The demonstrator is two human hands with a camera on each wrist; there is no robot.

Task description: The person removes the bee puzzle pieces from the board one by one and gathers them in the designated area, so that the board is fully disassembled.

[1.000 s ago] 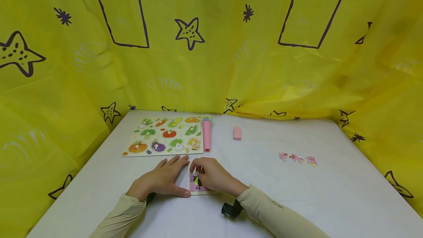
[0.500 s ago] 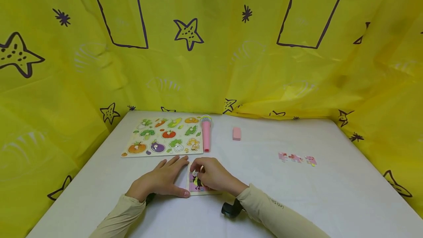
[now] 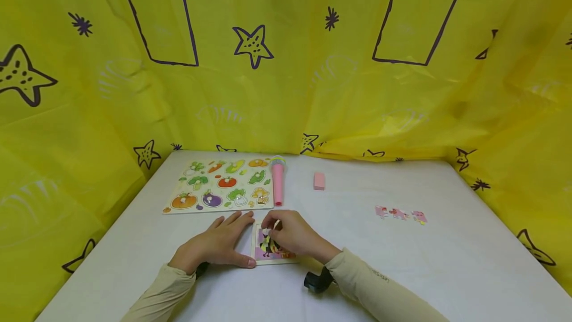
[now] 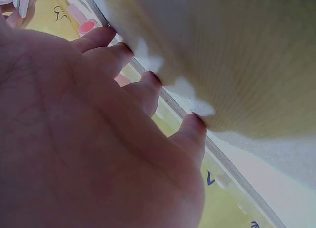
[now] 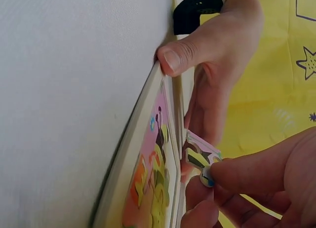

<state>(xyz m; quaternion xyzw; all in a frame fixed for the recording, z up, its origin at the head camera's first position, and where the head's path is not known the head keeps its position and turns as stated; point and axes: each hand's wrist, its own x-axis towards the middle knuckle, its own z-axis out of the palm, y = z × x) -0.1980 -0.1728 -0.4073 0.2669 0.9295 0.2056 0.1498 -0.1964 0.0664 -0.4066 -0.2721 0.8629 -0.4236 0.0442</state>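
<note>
My right hand (image 3: 292, 232) pinches a small jigsaw piece (image 5: 200, 159) between thumb and fingers, raised over the puzzle tray. The piece shows pink, yellow and dark patches. Below it lies the light-framed puzzle tray (image 3: 275, 262) with a bee picture on pink, partly covered by the right hand. My left hand (image 3: 219, 245) rests flat with fingers spread along the tray's left side, its thumb at the near left corner. In the right wrist view, the left thumb (image 5: 175, 60) presses on the tray's corner.
Behind the hands lie a vegetable peg puzzle board (image 3: 223, 208) and a pink toy microphone (image 3: 278, 185). A pink block (image 3: 319, 181) stands right of the microphone. Loose pink jigsaw pieces (image 3: 399, 214) lie on the table's right side. A yellow curtain (image 3: 286, 88) surrounds the table.
My right hand has lifted slightly and shifted a little to the right with the piece, exposing more of the bee picture. The left hand stays on the tray's edge.
</note>
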